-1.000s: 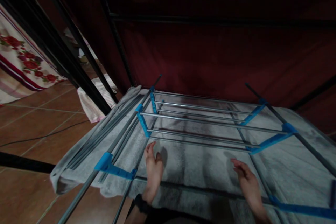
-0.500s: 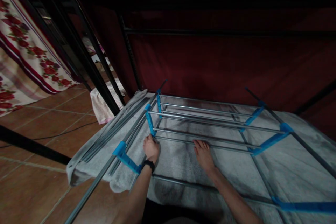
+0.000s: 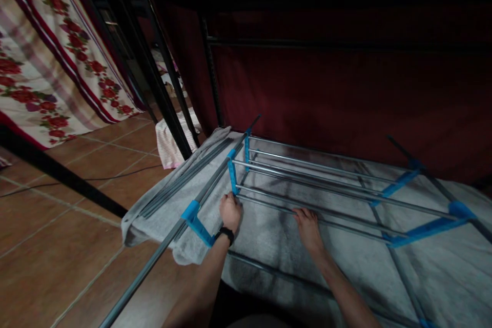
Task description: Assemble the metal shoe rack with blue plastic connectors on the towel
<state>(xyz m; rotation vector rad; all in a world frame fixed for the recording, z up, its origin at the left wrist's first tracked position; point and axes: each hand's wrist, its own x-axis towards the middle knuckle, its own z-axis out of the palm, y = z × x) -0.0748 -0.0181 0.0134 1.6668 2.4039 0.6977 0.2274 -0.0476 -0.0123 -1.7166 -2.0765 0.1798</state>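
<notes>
My left hand [image 3: 230, 211] grips the near rail [image 3: 338, 227] beside its blue bracket [image 3: 232, 176]; right hand [image 3: 308, 227] grasps the rail too; the rack [image 3: 346, 179] looks half-assembled, spare rods [image 3: 180, 182] unused.

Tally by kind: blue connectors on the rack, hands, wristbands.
Blue connectors: 6 in view
Hands, left and right: 2
Black wristbands: 1
Total: 9

Both forearms are bare — no sleeves reach into view. The left hand [image 3: 229, 211] has a black band [image 3: 226, 234] around its wrist, dark and narrow. The right hand [image 3: 308, 229] is bare too — no ring or band shows.
</notes>
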